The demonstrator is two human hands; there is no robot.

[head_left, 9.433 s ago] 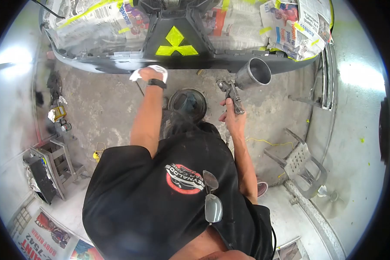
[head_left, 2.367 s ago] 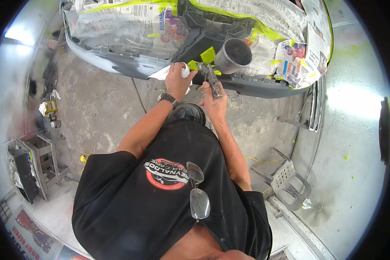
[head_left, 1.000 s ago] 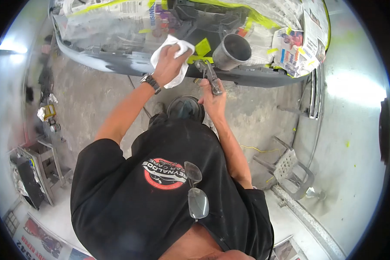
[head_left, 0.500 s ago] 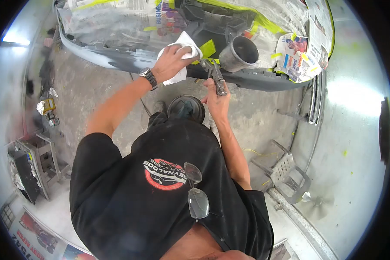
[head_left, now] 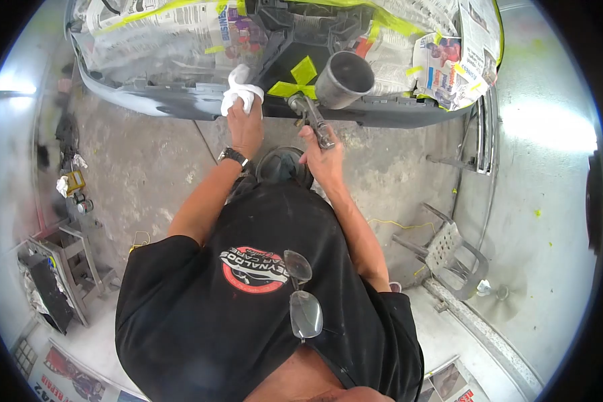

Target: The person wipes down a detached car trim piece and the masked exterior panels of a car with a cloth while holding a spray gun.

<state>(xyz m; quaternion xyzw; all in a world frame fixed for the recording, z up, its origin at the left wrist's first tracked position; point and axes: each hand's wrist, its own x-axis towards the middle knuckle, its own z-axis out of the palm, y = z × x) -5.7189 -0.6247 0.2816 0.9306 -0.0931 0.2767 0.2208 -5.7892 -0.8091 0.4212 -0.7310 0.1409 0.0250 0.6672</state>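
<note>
My left hand (head_left: 246, 128), with a watch on the wrist, grips a bunched white cloth (head_left: 242, 90) at the edge of the car's grey front bumper (head_left: 201, 100). Whether the cloth touches the bumper I cannot tell. In my right hand (head_left: 325, 157) is a metal spray gun (head_left: 312, 119), its fingers wrapped round the handle. The gun's grey cup (head_left: 345, 79) stands tilted in front of the bumper. Yellow tape (head_left: 298, 79) covers the three-pointed emblem just left of the cup.
Newspaper (head_left: 174, 47) and yellow tape mask the car's front. A plastic chair (head_left: 445, 251) lies at the right near a fan (head_left: 501, 298). A grey metal stand (head_left: 74, 268) is at the left, and a dark round seat (head_left: 283, 166) is below my hands.
My left hand has moved left with the cloth, away from the spray gun, uncovering the taped emblem. The spray gun and its cup have shifted slightly left in view.
</note>
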